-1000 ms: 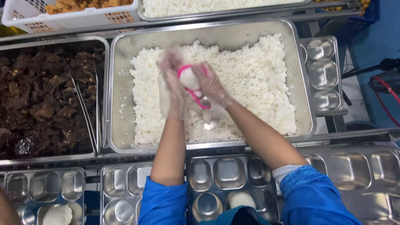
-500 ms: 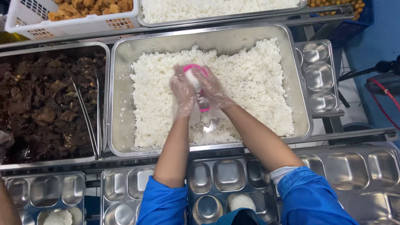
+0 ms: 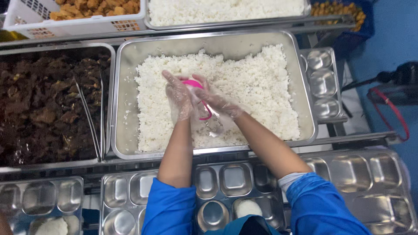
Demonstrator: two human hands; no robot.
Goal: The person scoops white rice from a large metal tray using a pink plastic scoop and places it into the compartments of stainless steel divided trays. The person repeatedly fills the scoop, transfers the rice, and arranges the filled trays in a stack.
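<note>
Bare pan floor (image 3: 130,87) left of rice (image 3: 261,82); tongs (image 3: 89,113) beyond the rim.

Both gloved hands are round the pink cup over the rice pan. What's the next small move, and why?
Probably carry the pink cup back to the steel tray below and tip it out there. Both the left hand and the right hand are cupped round it above the rice pan, as if pressing a portion. That tray shows one rice mound, with other compartments bare.
</note>
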